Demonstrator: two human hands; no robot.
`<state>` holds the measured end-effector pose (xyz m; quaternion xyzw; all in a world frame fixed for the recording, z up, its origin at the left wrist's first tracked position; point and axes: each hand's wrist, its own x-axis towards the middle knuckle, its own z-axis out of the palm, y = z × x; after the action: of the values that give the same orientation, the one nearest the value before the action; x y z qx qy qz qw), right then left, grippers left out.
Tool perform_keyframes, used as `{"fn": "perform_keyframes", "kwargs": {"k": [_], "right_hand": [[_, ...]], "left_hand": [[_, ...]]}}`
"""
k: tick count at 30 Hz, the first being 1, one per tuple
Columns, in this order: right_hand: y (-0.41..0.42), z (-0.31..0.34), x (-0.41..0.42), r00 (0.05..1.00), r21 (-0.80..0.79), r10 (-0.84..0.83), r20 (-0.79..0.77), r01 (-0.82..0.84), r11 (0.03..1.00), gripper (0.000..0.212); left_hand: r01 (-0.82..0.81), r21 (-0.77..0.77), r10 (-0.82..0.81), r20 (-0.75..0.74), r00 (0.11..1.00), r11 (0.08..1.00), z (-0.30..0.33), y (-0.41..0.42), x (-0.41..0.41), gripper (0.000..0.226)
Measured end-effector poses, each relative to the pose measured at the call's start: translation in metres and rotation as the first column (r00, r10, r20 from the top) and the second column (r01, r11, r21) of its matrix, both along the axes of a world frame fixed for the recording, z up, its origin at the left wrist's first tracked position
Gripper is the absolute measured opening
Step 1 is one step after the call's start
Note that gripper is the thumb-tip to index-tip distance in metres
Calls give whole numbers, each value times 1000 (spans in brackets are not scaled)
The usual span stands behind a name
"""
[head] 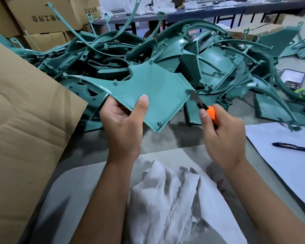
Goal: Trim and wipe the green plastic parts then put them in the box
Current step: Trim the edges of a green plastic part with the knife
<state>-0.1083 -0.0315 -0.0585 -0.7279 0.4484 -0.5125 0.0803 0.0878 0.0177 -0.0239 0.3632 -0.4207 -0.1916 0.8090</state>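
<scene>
My left hand grips a flat green plastic panel by its lower left edge, thumb on top, holding it above the floor. My right hand holds an orange-handled utility knife. The knife's blade tip touches the panel's right edge. Behind them lies a big pile of green plastic parts. A crumpled white cloth rests on the grey surface in front of me. The brown cardboard box stands at my left with its flap up.
White paper with a black pen lies at the right. A phone sits on the floor behind it. Stacked cartons stand at the back left, and a dark workbench runs along the back.
</scene>
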Motion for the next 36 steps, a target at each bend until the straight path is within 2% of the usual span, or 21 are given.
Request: {"fn": "perform_keyframes", "kwargs": {"k": [4, 6, 8, 9, 10, 11, 12, 13, 14, 16, 19, 21, 22, 24, 27, 29, 30, 32, 33, 36], "right_hand": [[-13, -4, -10, 976, 136, -217, -15, 217, 967, 48], [-16, -3, -13, 969, 175, -246, 8, 241, 955, 50], [-14, 2, -15, 982, 212, -103, 159, 68, 975, 50], [-11, 6, -14, 943, 249, 39, 331, -127, 960, 51], [-7, 12, -12, 830, 279, 167, 532, -359, 891, 51], [-3, 16, -10, 697, 303, 223, 682, -546, 781, 51], [0, 19, -6, 611, 326, 241, 754, -667, 670, 52], [2, 19, -2, 573, 351, 256, 778, -735, 580, 52], [5, 18, 3, 546, 363, 269, 793, -779, 511, 49], [10, 14, 13, 516, 378, 267, 814, -819, 432, 38], [14, 9, 23, 495, 377, 224, 840, -828, 416, 25], [11, 7, 24, 453, 354, 148, 879, -829, 434, 21], [6, 6, 22, 428, 345, 92, 899, -822, 454, 19], [-4, 4, 18, 380, 339, -24, 925, -792, 507, 11], [-18, 1, 10, 322, 341, -137, 937, -750, 567, 4], [-25, -1, 4, 263, 315, -175, 949, -749, 582, 6], [-27, -2, 0, 242, 301, -179, 954, -764, 571, 6], [-29, -1, -6, 224, 270, -151, 963, -819, 507, 5], [-29, 0, -7, 230, 263, -129, 965, -842, 470, 10], [-25, 5, -9, 337, 340, -83, 938, -847, 409, 16]], "left_hand": [[104, -24, -102, 46, 994, 994, 2, 1, 2, 23], [90, -19, -89, 59, 994, 996, 0, 0, 2, 22], [54, -10, -53, 60, 997, 999, -3, 0, 0, 21], [35, -4, -35, 64, 997, 999, -5, -1, -2, 20], [21, 3, -21, 67, 998, 1000, -5, -1, -5, 20], [8, 6, -8, 67, 998, 1000, -5, -2, -8, 20], [-3, 3, 2, 68, 998, 1000, -5, -3, -13, 21], [-17, 0, 17, 75, 997, 1000, -4, -4, -17, 23], [-35, 4, 35, 92, 995, 999, -5, -5, -22, 24], [-94, 41, 88, 133, 987, 995, -9, -5, -31, 25], [-137, 95, 121, 151, 981, 986, -12, -5, -36, 18], [14, 125, -40, 210, 977, 992, -10, -2, -34, 6], [122, 154, -154, 216, 964, 981, -9, -1, -33, 7], [261, 248, -301, 142, 943, 933, -9, -2, -31, 18], [270, 420, -309, 28, 951, 867, -11, -5, -26, 35], [337, 447, -344, -69, 937, 829, -12, -5, -20, 35], [403, 433, -369, -163, 915, 806, -10, -4, -17, 32], [542, 401, -427, -344, 836, 738, -5, -1, -10, 17], [591, 407, -448, -398, 801, 696, -3, 0, -8, 23], [681, 449, -528, -430, 732, 579, -1, 1, 0, 81]]}}
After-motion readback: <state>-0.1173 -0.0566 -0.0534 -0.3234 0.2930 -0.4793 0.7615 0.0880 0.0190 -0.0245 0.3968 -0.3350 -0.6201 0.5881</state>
